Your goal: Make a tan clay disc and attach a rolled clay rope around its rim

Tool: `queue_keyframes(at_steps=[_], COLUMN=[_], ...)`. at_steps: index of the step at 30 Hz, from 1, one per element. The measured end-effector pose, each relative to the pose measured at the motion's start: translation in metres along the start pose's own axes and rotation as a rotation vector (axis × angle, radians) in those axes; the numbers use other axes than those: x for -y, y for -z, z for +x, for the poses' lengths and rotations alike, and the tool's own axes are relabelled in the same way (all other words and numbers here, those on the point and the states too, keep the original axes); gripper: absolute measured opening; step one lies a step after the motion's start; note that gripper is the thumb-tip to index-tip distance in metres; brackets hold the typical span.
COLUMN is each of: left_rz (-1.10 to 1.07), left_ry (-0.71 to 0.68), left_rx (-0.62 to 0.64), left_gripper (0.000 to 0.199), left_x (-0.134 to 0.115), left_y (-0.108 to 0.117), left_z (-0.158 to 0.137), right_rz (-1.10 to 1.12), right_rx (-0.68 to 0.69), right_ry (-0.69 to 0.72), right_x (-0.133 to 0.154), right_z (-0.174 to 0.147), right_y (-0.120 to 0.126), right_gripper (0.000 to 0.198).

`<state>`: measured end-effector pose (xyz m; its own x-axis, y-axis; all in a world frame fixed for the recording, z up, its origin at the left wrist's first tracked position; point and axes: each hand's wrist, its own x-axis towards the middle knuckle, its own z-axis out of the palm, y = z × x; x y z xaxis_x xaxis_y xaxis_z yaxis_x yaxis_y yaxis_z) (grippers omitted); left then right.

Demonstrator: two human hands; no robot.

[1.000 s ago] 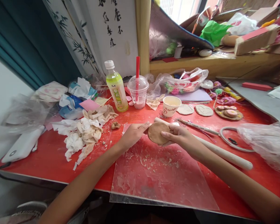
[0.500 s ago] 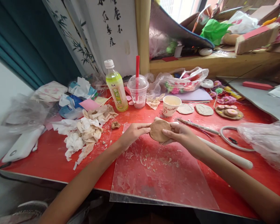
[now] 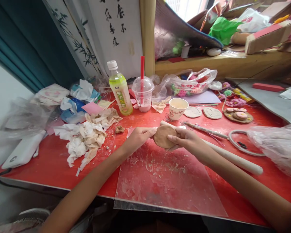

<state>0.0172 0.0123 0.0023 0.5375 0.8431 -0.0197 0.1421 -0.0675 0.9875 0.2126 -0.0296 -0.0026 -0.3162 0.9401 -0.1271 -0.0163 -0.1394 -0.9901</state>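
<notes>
Head: hands [image 3: 138, 138] [image 3: 190, 141] closed on clay disc [image 3: 162, 137]

The one view looks from the person's head, above the near edge of the red tabletop [image 3: 50, 171], facing forward and down toward its far edge and the wooden ledge [image 3: 232, 66] beyond, near yet wide enough to include the near-left corner.

The red table [image 3: 47, 168] bears a clear sheet [image 3: 169, 192] near, crumpled tissues [image 3: 92, 136] left, a bottle [image 3: 121, 95] far, a pale rod [image 3: 235, 158] right.
</notes>
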Motion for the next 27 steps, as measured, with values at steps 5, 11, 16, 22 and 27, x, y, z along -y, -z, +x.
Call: queue_keyframes(at_steps=[5,11,16,22,27], left_rz=[-0.035,-0.045,-0.008,0.022,0.028], left_ry=[-0.007,-0.023,-0.007,0.003,-0.005], left_rx=[0.052,0.095,0.023,-0.049,-0.031], left_gripper=[0.03,0.03,0.03,0.037,0.036], left_x=[-0.0017,-0.0038,-0.0033,0.004,0.003], left_y=[0.0009,0.0028,0.0011,0.0012,0.0005], left_z=[-0.0023,-0.0024,-0.0016,0.0006,0.0], right_rz=[-0.016,-0.014,-0.02,-0.039,-0.029], right_rx=[-0.004,-0.011,0.015,0.018,0.0], right_ry=[0.003,-0.003,0.008,-0.013,-0.01], right_x=[-0.0007,0.0004,-0.0006,-0.0005,0.0002], right_z=[0.0012,0.0,-0.0009,-0.0008,-0.0016], right_y=[0.0033,0.0045,0.0039,0.0018,0.0015], right_gripper=[0.035,0.04,0.041,0.044,0.043])
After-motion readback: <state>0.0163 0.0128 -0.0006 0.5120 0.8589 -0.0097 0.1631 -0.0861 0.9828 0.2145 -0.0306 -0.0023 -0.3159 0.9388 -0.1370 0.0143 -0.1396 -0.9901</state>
